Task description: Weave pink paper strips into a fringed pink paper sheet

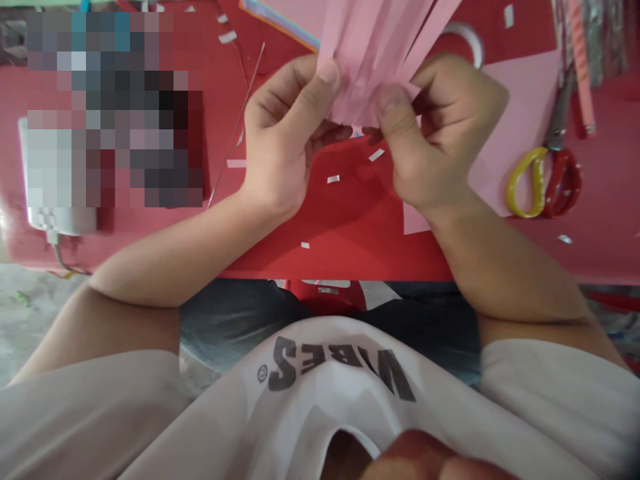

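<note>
Reference: clock positions are centred on the pink paper [363, 57], with twelve o'clock straight ahead of the seated person.

Workpiece: from where I stand, the pink paper is held in front of the person, above the red tabletop [390, 233]. Its pleated strips fan out toward twelve o'clock, and the far end runs out of view.

Left hand [280, 133]: clamped on the near left corner, thumb on top. Right hand [445, 127]: clamped on the near right corner, thumb on top.

Surroundings:
- Three o'clock: a white roll [471, 40], partly covered by the right hand. Farther out lie a pink rod [581, 73] and shiny strands [613, 30].
- Four o'clock: a flat pink sheet [493, 133], crossed by the right forearm. Scissors [556, 137] lie at its outer edge, loops toward the person.
- Six o'clock: small white scraps [333, 179] scattered between the forearms.
- Eight o'clock: a thin stick [249, 90] beside the left hand; well beyond it, a white box [63, 223] with a cable [59, 257].
- Nine o'clock: a masked patch; its contents cannot be identified.
- Ten o'clock: a pink panel [290, 19] with an orange and blue border, partly behind the pink paper.

Obstructions: the hands and paper block sight of the tabletop directly beneath them.
</note>
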`<move>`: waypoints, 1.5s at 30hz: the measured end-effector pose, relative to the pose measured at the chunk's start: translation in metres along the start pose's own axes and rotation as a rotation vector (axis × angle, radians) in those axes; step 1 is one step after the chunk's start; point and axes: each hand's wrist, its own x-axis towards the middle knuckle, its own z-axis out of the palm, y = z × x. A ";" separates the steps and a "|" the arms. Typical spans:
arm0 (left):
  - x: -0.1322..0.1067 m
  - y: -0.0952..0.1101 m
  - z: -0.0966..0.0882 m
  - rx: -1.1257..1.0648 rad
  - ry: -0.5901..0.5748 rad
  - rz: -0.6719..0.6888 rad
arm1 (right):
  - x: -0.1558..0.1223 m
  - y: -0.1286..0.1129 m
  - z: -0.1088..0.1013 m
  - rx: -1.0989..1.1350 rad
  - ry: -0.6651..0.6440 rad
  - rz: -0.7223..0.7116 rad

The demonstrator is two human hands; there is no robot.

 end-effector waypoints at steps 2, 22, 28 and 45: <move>0.000 -0.001 0.001 0.028 0.022 0.026 | 0.000 -0.001 -0.001 -0.009 -0.011 0.013; 0.002 -0.005 -0.001 0.248 0.007 0.235 | 0.004 -0.004 -0.007 -0.017 -0.068 0.046; 0.002 -0.007 -0.005 0.276 -0.055 0.264 | 0.005 -0.002 -0.007 0.012 -0.069 0.020; 0.008 -0.013 -0.012 0.307 -0.168 0.279 | 0.004 0.001 -0.007 -0.002 -0.129 0.049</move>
